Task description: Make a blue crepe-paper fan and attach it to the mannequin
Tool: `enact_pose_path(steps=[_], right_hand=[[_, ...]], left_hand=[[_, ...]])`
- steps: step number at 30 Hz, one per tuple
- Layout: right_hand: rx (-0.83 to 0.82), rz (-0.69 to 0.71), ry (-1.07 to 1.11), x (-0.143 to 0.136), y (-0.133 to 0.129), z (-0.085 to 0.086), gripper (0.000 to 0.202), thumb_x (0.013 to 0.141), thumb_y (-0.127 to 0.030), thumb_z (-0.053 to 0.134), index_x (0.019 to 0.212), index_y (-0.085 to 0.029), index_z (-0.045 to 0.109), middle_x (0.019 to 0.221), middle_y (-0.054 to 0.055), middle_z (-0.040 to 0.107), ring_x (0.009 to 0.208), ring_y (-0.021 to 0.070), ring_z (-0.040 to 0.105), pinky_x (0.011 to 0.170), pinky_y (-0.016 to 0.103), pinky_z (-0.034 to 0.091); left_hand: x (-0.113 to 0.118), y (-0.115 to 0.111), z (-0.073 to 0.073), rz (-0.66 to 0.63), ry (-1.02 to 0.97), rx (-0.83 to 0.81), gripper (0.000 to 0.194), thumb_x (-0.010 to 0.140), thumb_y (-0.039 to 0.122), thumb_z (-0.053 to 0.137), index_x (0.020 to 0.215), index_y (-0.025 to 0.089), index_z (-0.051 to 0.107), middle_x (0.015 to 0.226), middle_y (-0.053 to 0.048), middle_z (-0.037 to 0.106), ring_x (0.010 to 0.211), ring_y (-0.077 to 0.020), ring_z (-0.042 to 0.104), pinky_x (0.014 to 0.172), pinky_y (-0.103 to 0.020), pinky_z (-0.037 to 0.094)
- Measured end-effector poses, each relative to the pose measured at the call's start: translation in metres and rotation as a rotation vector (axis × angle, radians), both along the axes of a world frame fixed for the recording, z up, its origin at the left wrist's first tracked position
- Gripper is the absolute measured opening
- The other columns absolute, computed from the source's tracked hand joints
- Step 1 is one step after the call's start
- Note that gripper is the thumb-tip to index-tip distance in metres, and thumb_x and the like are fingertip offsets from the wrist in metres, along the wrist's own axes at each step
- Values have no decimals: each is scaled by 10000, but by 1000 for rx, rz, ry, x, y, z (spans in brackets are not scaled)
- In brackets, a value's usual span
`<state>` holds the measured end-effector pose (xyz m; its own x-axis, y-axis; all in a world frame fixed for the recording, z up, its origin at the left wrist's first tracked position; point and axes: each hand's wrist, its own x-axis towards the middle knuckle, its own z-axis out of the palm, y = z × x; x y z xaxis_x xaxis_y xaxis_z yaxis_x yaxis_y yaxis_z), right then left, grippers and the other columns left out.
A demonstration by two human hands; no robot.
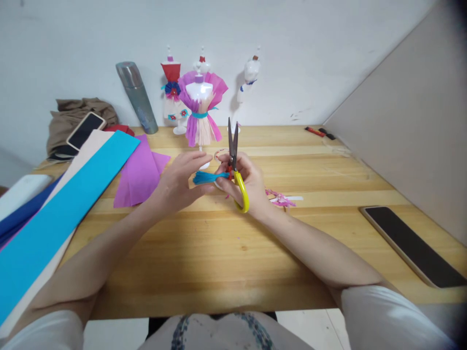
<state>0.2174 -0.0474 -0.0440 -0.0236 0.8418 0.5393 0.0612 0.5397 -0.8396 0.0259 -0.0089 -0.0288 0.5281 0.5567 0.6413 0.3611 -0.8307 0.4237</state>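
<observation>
left hand [178, 181] palm inward, fingers and thumb wide apart around the blue bundle [208, 177]'s loose end, contact unclear; right hand [252, 181] curled, holding scissors [232, 154] and pinching the bundle's other end. bundle thin, gathered, left end fanned. scissors yellow-handled, dark blades up, slightly parted. bundle between both hands, above bench [219, 272].

Two hands [177, 181], one pair of scissors [232, 158], one blue bundle [204, 178], four mannequins [199, 91], two phones [412, 243], one flask [140, 99]
</observation>
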Motion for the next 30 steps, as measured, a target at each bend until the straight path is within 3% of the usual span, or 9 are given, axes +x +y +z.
enact_pose_path(steps=[3,5,8,11,13,17,21,26,30], right_hand=[[-9,-34,-16,-1,-3,-1,291,814,-342,724,1068,-249,618,875,14,625,751,174,623,676,339,526],[2,-60,-44,-1,-5,-2,298,826,-369,726,1084,-251,634,911,33,661,773,187,638,681,350,534],[54,-82,-95,-1,-8,-4,308,822,-371,755,1089,-254,653,906,40,689,765,184,638,675,341,526],[102,-83,-104,-3,-11,-5,272,839,-340,749,1077,-247,654,917,33,701,779,173,645,685,325,518],[99,-73,-86,-4,-12,-5,274,838,-324,751,1077,-243,645,932,23,704,800,170,655,697,320,522],[36,-15,-5,-8,-10,-6,337,809,-325,778,1096,-246,618,876,-5,677,769,155,656,683,307,538],[7,-10,19,-8,-9,-5,389,798,-369,790,1113,-257,590,858,0,656,761,165,648,708,326,556],[56,-79,-110,6,-5,-1,360,838,-458,731,1081,-242,577,982,50,632,725,170,585,801,425,558],[240,-9,-323,17,3,2,468,848,-545,679,1156,-216,552,1050,91,622,1038,289,615,1043,590,445]], left_hand=[[1,-18,13,212,124,147,322,885,315,694,1196,228,698,1243,-110,719,1132,-293,675,956,-431,547],[2,-33,19,265,133,109,312,911,241,642,1220,236,688,1244,-93,718,1037,-235,707,864,-340,577],[8,-51,21,199,48,-105,430,889,158,617,1311,237,646,1234,-77,714,776,-134,710,701,-246,582],[17,-55,15,109,-83,-386,525,864,130,598,1382,219,601,1105,-57,749,531,-70,633,531,-208,536],[21,-50,9,66,-180,-497,536,849,139,606,1380,202,603,1013,-52,767,558,-102,675,517,-213,545],[20,-33,0,18,-306,-595,359,817,204,691,1173,178,726,983,-74,794,871,-216,768,755,-304,637],[11,-18,-1,-57,-362,-697,323,775,253,775,1087,174,749,1000,-83,802,910,-250,776,800,-345,650],[0,-12,17,-102,-399,-565,221,771,276,812,971,186,786,928,-53,798,780,-198,761,741,-308,639],[-7,-11,30,-169,-402,-548,148,803,280,803,920,189,800,896,-52,793,777,-189,753,711,-287,630]])
